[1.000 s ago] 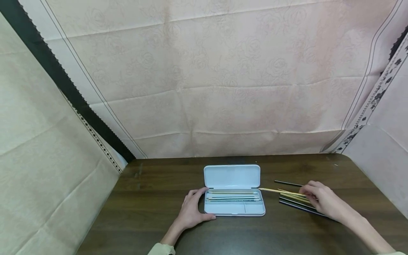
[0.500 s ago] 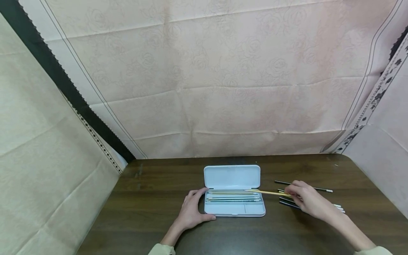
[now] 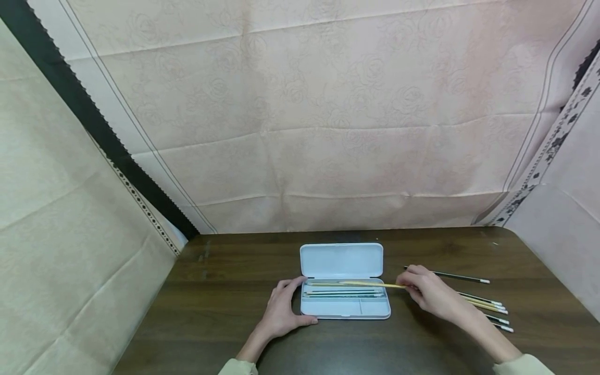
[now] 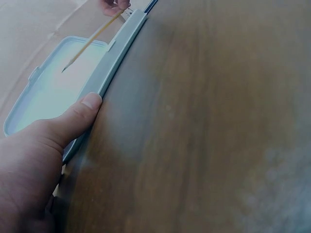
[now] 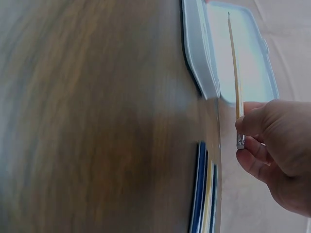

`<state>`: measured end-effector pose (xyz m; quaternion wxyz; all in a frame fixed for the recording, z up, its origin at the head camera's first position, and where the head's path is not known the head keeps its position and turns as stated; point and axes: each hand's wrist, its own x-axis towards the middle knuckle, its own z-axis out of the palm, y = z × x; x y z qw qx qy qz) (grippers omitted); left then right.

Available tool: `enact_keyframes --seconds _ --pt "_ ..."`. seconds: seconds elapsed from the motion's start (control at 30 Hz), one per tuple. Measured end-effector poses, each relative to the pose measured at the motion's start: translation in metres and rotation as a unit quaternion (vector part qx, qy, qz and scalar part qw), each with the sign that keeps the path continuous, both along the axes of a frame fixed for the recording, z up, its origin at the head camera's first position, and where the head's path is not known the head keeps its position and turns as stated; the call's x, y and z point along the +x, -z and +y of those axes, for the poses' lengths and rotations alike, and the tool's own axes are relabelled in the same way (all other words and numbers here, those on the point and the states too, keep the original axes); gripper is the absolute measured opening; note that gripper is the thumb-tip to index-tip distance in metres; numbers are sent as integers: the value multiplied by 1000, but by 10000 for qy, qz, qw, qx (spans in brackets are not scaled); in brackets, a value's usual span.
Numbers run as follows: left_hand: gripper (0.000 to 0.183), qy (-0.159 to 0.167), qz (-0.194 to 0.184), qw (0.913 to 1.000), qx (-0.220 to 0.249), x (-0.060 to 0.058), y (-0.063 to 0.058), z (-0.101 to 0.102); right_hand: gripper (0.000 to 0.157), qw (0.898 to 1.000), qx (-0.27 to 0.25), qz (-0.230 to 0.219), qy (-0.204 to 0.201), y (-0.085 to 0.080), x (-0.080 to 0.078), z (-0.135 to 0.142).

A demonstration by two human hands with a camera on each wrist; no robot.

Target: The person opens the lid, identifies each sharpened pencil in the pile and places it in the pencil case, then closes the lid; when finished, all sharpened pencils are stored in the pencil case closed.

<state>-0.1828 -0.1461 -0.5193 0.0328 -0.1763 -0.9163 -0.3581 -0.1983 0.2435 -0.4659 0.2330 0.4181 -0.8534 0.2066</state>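
Note:
A light blue pencil case (image 3: 330, 308) lies on the table with its lid (image 3: 341, 260) raised at the back. My left hand (image 3: 281, 310) holds its left end, thumb along the front edge and fingers at the back corner. Several pencils (image 3: 342, 295) lie lengthwise in the tray. My right hand (image 3: 427, 291), just right of the case, pinches a yellow pencil (image 3: 370, 284) near its eraser end. In the right wrist view this pencil (image 5: 235, 73) is raised, its sharpened tip away from the hand. The left wrist view has its tip over the case.
Right of the case, partly behind my right hand and forearm, lie several yellow and dark pencils (image 3: 489, 306) with white erasers. A separate dark pencil (image 3: 464, 277) lies farther back. Patterned cloth (image 3: 351, 130) hangs behind the brown table (image 3: 234, 281) and at both sides.
My right hand has moved left from the loose pencils with a yellow pencil, whose tip now reaches well over the tray. The left hand and the case have stayed put.

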Motion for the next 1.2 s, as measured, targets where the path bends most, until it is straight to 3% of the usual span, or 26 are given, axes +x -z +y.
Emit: enact_keyframes --seconds 0.4,0.7,1.2 --pt "93 -24 -30 10000 -2 1 0 0 31 9989 195 -427 -10 2 -1 -32" --pt "95 -44 -118 9999 -31 1 1 0 23 9937 529 -940 315 1 -3 -49" --pt "95 -71 -128 9999 -43 0 1 0 23 9939 477 -969 228 2 -6 -64"
